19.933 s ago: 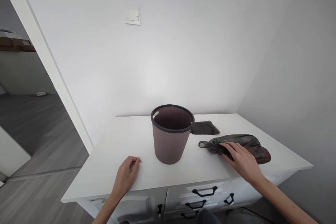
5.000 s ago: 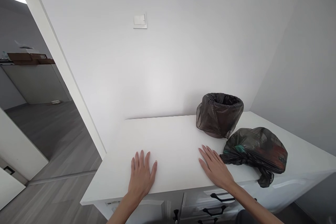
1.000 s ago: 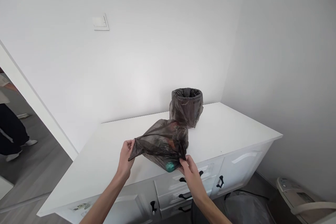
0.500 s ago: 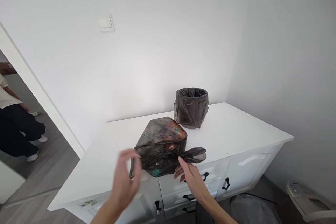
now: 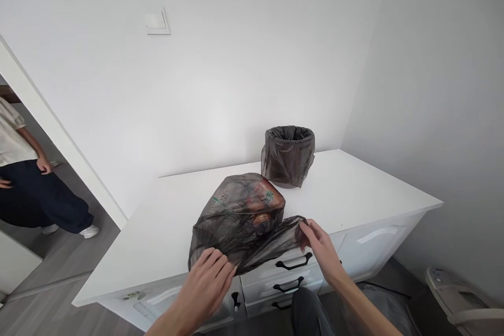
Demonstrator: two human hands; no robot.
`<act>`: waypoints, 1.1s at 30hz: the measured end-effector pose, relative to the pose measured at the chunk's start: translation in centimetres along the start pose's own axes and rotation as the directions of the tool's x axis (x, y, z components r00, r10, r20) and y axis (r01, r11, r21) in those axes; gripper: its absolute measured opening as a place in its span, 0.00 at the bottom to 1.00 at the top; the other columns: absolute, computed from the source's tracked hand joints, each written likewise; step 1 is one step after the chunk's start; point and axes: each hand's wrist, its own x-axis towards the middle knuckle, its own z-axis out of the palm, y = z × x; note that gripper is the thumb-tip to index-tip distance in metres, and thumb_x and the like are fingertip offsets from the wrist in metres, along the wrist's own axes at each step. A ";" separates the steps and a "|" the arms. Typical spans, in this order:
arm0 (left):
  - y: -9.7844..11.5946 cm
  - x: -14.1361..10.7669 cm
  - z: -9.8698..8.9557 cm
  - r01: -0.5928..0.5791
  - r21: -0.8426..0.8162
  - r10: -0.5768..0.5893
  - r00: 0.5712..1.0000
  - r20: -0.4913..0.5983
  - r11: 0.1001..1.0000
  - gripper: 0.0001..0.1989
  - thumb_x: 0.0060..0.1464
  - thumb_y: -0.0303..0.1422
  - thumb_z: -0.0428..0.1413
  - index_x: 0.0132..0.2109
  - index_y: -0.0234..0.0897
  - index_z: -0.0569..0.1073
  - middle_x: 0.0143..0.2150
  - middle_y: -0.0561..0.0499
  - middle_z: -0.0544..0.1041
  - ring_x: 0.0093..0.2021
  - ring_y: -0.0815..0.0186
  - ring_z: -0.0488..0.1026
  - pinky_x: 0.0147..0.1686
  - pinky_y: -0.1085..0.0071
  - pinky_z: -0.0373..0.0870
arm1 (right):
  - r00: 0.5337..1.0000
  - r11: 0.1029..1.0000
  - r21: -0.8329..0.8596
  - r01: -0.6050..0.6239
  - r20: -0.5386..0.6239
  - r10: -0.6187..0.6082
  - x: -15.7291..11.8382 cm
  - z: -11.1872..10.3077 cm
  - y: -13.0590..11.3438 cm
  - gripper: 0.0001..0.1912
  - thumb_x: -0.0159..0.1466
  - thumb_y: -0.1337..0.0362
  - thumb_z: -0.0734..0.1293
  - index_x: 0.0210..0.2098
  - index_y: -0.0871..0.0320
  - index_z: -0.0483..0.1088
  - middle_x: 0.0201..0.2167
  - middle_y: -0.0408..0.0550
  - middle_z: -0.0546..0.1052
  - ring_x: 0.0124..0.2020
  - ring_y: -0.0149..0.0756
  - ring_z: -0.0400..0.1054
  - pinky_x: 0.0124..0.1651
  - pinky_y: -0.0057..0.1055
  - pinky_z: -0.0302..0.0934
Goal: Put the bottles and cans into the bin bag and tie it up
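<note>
A filled dark plastic bag (image 5: 246, 205) lies at the middle of the front edge of the bench (image 5: 366, 189); reddish packaging seems to show through, though the film blurs it. The right hand (image 5: 317, 247) has its grip pinched on the bag's drawn-out end, over that edge. The left hand (image 5: 208, 279) has its grip closed on the near side. Toward the back right corner, just behind, stands a lined bin (image 5: 289, 160).
</note>
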 end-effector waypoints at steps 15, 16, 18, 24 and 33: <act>-4.6 -7.8 0.7 0.300 0.195 -0.282 0.952 -0.116 0.934 0.13 0.70 0.32 0.47 0.52 0.41 0.75 0.45 0.46 0.83 0.43 0.57 0.80 0.56 0.53 0.61 | 0.832 0.997 -0.065 -0.028 0.552 0.059 8.1 -0.2 -0.5 0.25 0.62 0.42 0.72 0.41 0.58 0.72 0.36 0.49 0.80 0.32 0.36 0.73 0.34 0.32 0.64; -4.9 -8.1 0.6 0.339 0.186 -0.320 0.939 -0.123 0.922 0.14 0.70 0.34 0.46 0.52 0.41 0.76 0.46 0.46 0.84 0.42 0.57 0.80 0.55 0.54 0.62 | 0.828 0.998 -0.059 -0.021 0.558 0.050 8.1 -0.1 -0.7 0.24 0.62 0.42 0.72 0.40 0.58 0.73 0.35 0.48 0.80 0.32 0.36 0.73 0.34 0.32 0.63; -5.3 -8.4 0.5 0.406 0.162 -0.388 0.912 -0.129 0.899 0.16 0.70 0.36 0.44 0.51 0.40 0.76 0.47 0.44 0.84 0.39 0.57 0.81 0.53 0.54 0.63 | 0.837 0.998 -0.060 -0.005 0.546 0.037 7.9 0.0 -0.7 0.23 0.62 0.43 0.72 0.39 0.58 0.73 0.33 0.46 0.79 0.31 0.34 0.71 0.33 0.31 0.62; -5.2 -8.0 0.5 0.446 0.031 -0.437 0.887 -0.147 0.894 0.22 0.70 0.39 0.40 0.55 0.39 0.75 0.46 0.39 0.83 0.42 0.52 0.80 0.49 0.54 0.68 | 0.854 0.996 -0.088 0.029 0.520 0.021 7.3 0.4 -0.2 0.24 0.62 0.41 0.71 0.35 0.58 0.72 0.31 0.45 0.78 0.28 0.32 0.69 0.32 0.31 0.61; -3.9 -5.1 1.0 0.439 0.084 -0.419 0.889 -0.185 0.894 0.20 0.70 0.42 0.42 0.54 0.40 0.75 0.42 0.38 0.78 0.43 0.48 0.75 0.44 0.55 0.68 | 0.887 0.992 -0.119 0.051 0.461 0.009 7.3 0.4 0.1 0.22 0.63 0.43 0.70 0.35 0.56 0.73 0.29 0.44 0.78 0.30 0.34 0.70 0.33 0.31 0.60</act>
